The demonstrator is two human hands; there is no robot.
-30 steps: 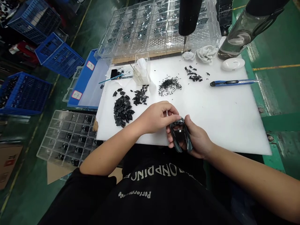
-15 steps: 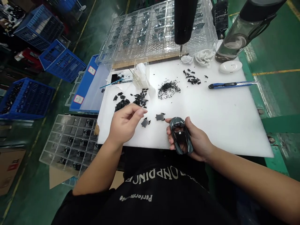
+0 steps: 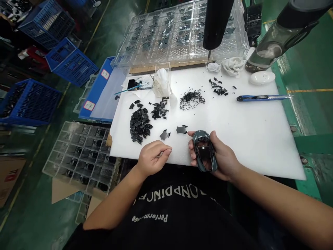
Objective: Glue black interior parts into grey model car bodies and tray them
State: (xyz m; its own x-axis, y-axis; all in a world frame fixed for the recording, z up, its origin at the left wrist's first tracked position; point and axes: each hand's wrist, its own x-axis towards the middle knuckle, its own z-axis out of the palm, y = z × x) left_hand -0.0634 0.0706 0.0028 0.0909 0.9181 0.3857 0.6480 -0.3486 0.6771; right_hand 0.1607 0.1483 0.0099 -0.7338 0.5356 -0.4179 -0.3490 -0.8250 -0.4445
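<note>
My right hand (image 3: 225,156) is wrapped around a dark grey-green model car body (image 3: 204,149), its glossy nose pointing away from me and a dark window area facing up. My left hand (image 3: 154,158) hovers at the front edge of the white foam board (image 3: 255,139), thumb and forefinger pinched; anything between them is too small to make out. Just beyond it lie two small grey parts with black prongs, one grey part (image 3: 164,134) tilted and another grey part (image 3: 181,130) near my right fingertips. A heap of black plastic pieces (image 3: 140,125) sits beyond my left hand.
Tiny black pins (image 3: 192,99) lie mid-board. A black electric screwdriver (image 3: 217,27) hangs over the back edge. A blue utility knife (image 3: 262,98), white case (image 3: 262,77) and bottle (image 3: 275,45) stand right. Compartment trays (image 3: 80,156) and blue crates (image 3: 28,100) are left.
My left hand has moved down and right, away from the black heap, which now shows fully. The right hand still holds the car body. The view has shifted slightly.
</note>
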